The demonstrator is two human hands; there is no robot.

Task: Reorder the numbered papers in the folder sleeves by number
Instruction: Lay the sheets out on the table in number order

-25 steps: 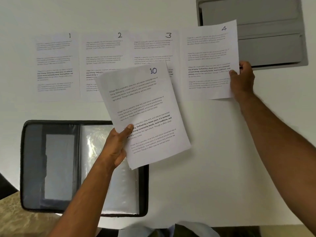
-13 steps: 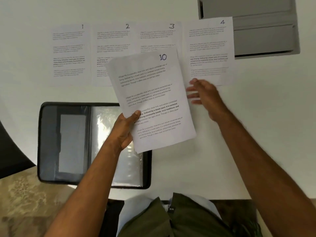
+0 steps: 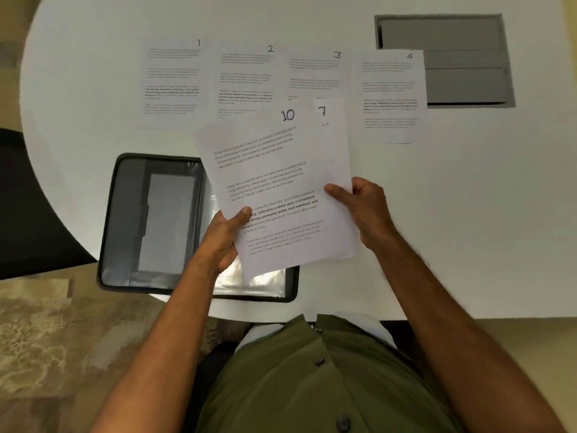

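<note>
Holding the small stack of papers above the near edge of the white worktop (image 3: 437, 214), we had both hands on it. Our left hand (image 3: 224, 235) kept a grip on the lower left edge of the sheet numbered 10 (image 3: 274, 185), thumb on top of the print and fingers underneath. Our right hand (image 3: 365, 207) grasped the right side of the stack, thumb lying over the front of sheet 10 and fingers curled behind. Sheet 10 was tilted, its top leaning to the right, and behind it the sheet numbered 7 (image 3: 331, 132) stuck out at the upper right, so that only its number and a strip of its page showed.

Beneath our left hand lay the open black folder (image 3: 156, 220) on the worktop, its shiny clear sleeve (image 3: 259, 276) partly covered by the held papers. Farther from us, four sheets lay flat in a row from left to right: sheet 1 (image 3: 171, 82), sheet 2 (image 3: 243, 79), sheet 3 (image 3: 315, 73) and sheet 4 (image 3: 390, 95). The held stack hid the lower part of sheet 3. Sheet 4 overlapped the left edge of a grey recessed panel (image 3: 462, 57) set in the worktop.
</note>
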